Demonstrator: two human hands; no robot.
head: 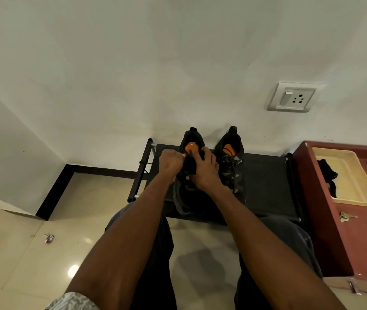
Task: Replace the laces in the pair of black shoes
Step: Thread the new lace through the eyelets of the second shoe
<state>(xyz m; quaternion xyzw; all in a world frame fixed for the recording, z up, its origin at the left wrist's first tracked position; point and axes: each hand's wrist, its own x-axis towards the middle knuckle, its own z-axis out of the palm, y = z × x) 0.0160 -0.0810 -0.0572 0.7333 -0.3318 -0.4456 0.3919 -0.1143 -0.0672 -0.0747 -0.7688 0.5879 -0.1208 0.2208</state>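
On the low black rack (267,186) against the wall stand the two black shoes, and both hands work at the left shoe (189,193): the left hand (170,163) is curled into a fist near the collar, seemingly pinching a lace end, though the lace itself is too small to make out, while the right hand (205,173) grips the tongue area. The right shoe (230,166) beside it is laced and untouched. The step looks like lacing work at this shoe's upper eyelets; next, the lace needs drawing through while the right hand steadies the shoe.
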